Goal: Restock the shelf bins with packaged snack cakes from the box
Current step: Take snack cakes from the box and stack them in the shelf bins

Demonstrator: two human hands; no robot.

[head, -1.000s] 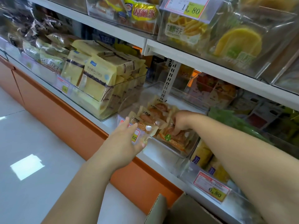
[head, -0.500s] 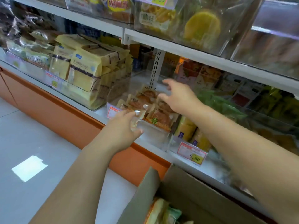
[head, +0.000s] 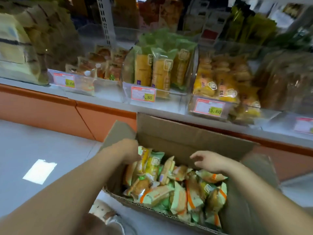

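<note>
**Both hands over the box, left one closest to the next packs**

Nearest the camera, two bare forearms reach forward and down into an open cardboard box on the floor, which is loosely heaped with packaged snack cakes lying at all angles.

The left hand is at the box's far left corner with its back to the camera. Its fingers turn down out of sight, so I cannot tell whether they pinch anything. It touches or nearly touches a pair of green-and-yellow packs, which stand nearly upright on their long axis and lean against the heap.

The right hand hovers over the middle of the pile with its fingers loosely spread, holding nothing. It is farther from those two packs.

The pick probably falls to the left hand, closing across the narrow width of a pack and lifting straight up.

Beyond the box's far wall runs the shelf, with clear bins along it. The middle bin, above the 6.80 price tag, holds upright packs of similar green and yellow and looks like the likely destination. It lies up and forward of both hands.
</note>
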